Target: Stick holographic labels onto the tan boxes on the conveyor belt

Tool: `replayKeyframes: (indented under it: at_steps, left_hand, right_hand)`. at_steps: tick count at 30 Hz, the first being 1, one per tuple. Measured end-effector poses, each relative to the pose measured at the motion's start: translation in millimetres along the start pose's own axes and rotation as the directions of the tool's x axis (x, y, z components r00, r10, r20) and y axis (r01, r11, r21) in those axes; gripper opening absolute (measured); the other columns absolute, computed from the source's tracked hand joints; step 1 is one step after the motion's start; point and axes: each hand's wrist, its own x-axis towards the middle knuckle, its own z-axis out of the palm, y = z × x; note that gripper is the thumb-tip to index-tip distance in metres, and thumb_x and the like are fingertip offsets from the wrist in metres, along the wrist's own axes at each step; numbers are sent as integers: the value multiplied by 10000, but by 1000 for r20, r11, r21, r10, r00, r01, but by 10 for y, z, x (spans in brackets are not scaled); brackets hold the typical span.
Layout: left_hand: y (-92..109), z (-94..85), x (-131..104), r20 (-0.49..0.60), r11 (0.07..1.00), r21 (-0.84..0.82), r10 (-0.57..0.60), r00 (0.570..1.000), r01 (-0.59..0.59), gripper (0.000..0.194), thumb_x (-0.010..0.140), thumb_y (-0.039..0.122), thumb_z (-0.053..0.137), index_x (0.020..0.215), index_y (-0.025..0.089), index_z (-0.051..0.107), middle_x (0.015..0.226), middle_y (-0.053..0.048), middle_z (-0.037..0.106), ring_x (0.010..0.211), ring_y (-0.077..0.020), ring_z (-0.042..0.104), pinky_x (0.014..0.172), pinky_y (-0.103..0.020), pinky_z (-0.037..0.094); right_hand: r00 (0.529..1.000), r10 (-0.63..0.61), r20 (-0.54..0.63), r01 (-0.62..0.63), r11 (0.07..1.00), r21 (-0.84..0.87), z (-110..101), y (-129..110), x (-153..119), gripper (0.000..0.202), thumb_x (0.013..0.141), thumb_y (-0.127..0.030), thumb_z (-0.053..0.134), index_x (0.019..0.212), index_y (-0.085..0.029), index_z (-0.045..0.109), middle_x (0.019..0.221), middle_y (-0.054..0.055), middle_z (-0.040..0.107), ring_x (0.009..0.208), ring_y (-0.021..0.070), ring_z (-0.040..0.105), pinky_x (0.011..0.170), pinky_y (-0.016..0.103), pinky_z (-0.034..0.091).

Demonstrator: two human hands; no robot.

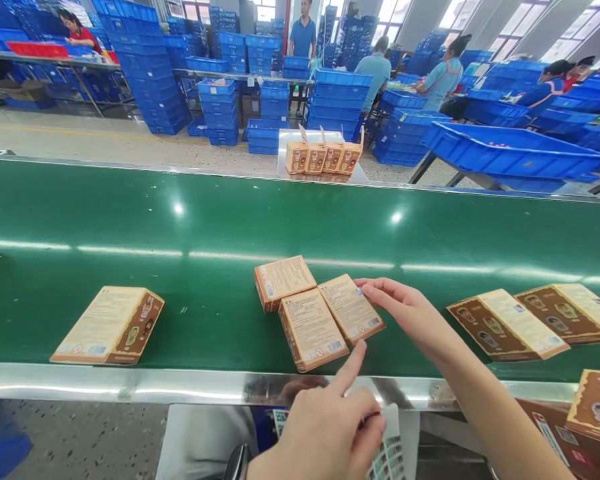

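Observation:
My right hand (405, 310) is at the upper right edge of a small cardboard box (353, 308), thumb and fingers closed against it. A tiny blue sticker (359, 291) shows by the fingertips. Below, my left hand (330, 427) has its index finger stretched toward that box's lower edge and the other fingers loosely bent; nothing is visible in it. Two more boxes touch this one: a front box (314, 330) and a back box (284, 279), printed sides up. A sheet of small printed pictures (390, 447) lies partly hidden beneath my left hand.
The green conveyor belt (205, 213) has a metal front edge (105, 385). Another box (105, 323) lies left, and two boxes (507, 323) (570, 312) lie right. Several upright boxes (323, 159) stand across the belt. Blue crates (340, 100) and co-workers (440, 80) are behind.

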Motion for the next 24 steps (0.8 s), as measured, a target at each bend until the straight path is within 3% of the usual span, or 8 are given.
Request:
replayKeyframes:
  at_steps: [5,11,16,20,24]
  left_hand:
    - [113,-41,137,89,990,139,-4,996,-8,143,920,256,559,906,190,685,1565,-110,276,675,-290,761,630,-453,621]
    - [206,-112,194,142,994,99,-64,988,50,150,945,259,543,899,205,675,1565,-57,323,730,-289,768,666,-444,625]
    - [229,-71,265,124,999,29,-38,992,34,163,951,259,542,872,198,670,1574,-51,327,837,-305,766,727,-444,626]
    - [235,-23,308,105,1000,-13,10,994,-8,164,954,259,537,885,189,669,1572,-77,354,921,-301,754,774,-418,622]
    - [237,50,367,74,998,-37,48,996,-45,181,959,256,527,867,179,662,1560,-83,382,971,-308,742,819,-444,614]
  right_hand:
    - [999,45,-20,-44,998,50,-9,81,-40,507,658,-690,710,834,-215,700,1117,97,724,976,278,652,832,388,534]
    - [993,56,-102,-52,998,38,-41,109,-71,522,660,-684,690,868,-206,687,971,85,740,840,242,646,692,341,511]
    - [983,-5,-182,-7,998,-65,-29,161,-48,482,678,-663,627,824,-204,638,860,81,710,743,231,630,621,343,489]
    - [940,-169,-298,88,960,-266,-9,216,-64,368,751,-573,555,816,-213,597,867,95,693,776,244,646,689,375,506]
    - [859,-291,-421,107,907,-408,-72,261,-26,480,810,-518,547,1148,-178,524,1153,149,658,676,199,641,669,379,503]
